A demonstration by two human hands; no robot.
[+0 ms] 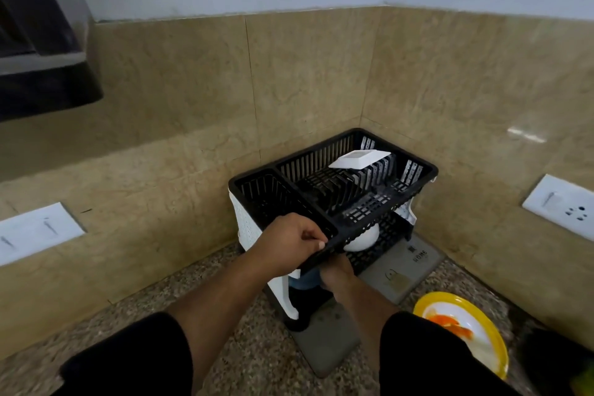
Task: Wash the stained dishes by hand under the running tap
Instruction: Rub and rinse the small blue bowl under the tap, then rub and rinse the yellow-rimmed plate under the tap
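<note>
Left hand (299, 243) grips the near rim of the dish rack (254, 175), fingers curled over the black edge. The right hand (337, 273) reaches under that same rim into the lower tier, next to a blue object (303, 282). Its fingers are hidden, so I cannot tell whether they are holding anything.

Largest in view is the speckled stone surface (128, 315), which runs into a tiled corner. The rack stands in that corner on a grey mat (414, 264). On the near right of the surface, just beside the mat, lies the stained plate (446, 297). It has a yellow rim and an orange smear across its white middle. In the rack, a white bowl (361, 239) sits upside down in the lower tier, and a white rectangular dish (358, 159) rests on the upper slats at the far side.

Neither tap nor sink is in view. The two white pieces look clean and already racked, so part of the job seems done. The plate is plainly unwashed. It lies well to the right of both hands and nearer the person, touched by neither.
</note>
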